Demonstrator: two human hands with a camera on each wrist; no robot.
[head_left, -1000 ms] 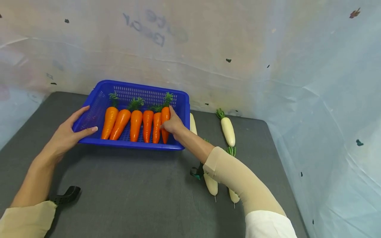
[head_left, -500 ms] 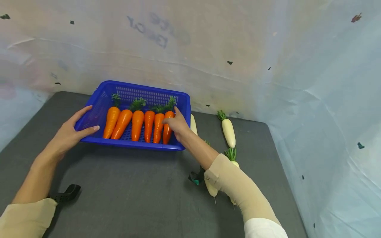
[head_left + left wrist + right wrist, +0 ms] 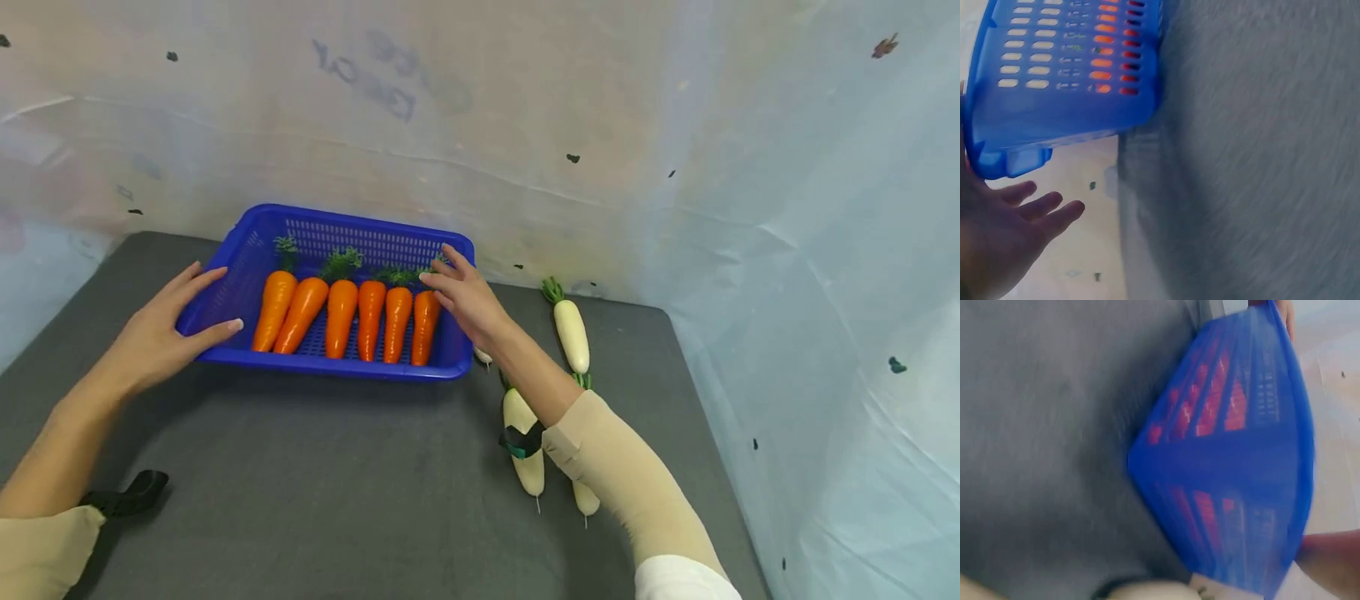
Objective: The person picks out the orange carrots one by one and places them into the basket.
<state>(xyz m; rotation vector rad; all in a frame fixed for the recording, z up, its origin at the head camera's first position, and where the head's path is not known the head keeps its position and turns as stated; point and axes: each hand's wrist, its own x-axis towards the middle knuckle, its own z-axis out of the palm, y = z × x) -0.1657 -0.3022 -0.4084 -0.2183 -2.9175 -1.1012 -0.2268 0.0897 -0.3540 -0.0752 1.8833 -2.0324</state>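
A blue plastic basket (image 3: 337, 367) holds several orange carrots (image 3: 341, 317), lined up side by side with their green tops toward the back wall. At its left end is my left hand (image 3: 153, 333), fingers spread and thumb reaching over the rim; the left wrist view shows three fingers extended beside the basket's end lip. My right hand (image 3: 472, 300) hovers over the basket's right end, above the rightmost carrot (image 3: 425, 329), fingers loosely bent with nothing in them. That hand hides part of this carrot's leaves. In the right wrist view, the basket (image 3: 1229, 462) is blurred.
Right of the basket, white radishes lie on the dark grey table (image 3: 337, 492): one at the back (image 3: 572, 335), one under the black wrist strap (image 3: 529, 477), others partly hidden by arm or basket. Plastic sheeting (image 3: 510, 100) rises behind and to the right.
The rightmost carrot, pinched by my right hand earlier, has shifted right and now lies let go in the basket. My right hand has risen and moved right; my left hand stays at the rim.
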